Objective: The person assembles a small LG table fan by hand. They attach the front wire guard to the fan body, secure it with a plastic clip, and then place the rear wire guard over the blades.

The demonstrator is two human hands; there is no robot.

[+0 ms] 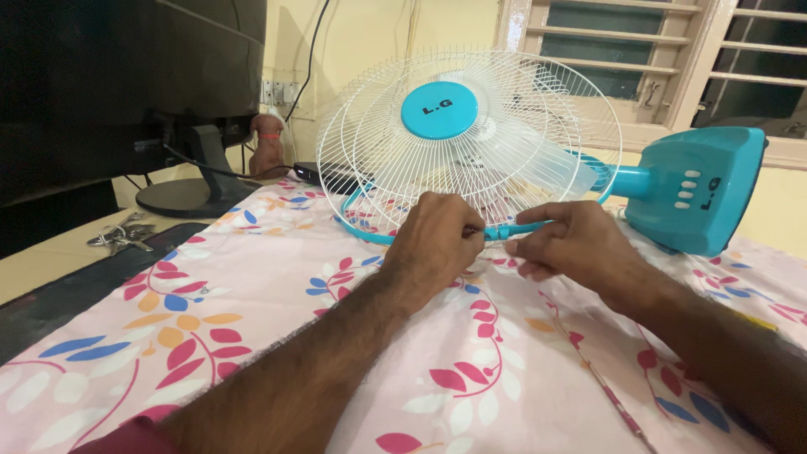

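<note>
Small table fan with white wire guard and turquoise plastic body [471,143] lying on its back on pink floral-print cloth [252,336] covering the table, guard face tilted up toward the camera, base [693,189] off to the right; laid flat, apparently so the rim sits within easy reach of both hands. Left hand [433,244] curled shut on the turquoise rim band [513,229] at the guard's near edge, knuckles up, fingertips hidden. Right hand [576,244] pinching the same band just beside it, thumb and forefinger closed on the joint, other fingers loosely tucked; looks like bracing one side while working the clip on the other. Round turquoise hub badge [439,109] with dark lettering at guard centre; matching lettering plus a column of white buttons on the base. Bunch of keys [122,235] and dark monitor stand [189,197] at far left, well apart.
</note>
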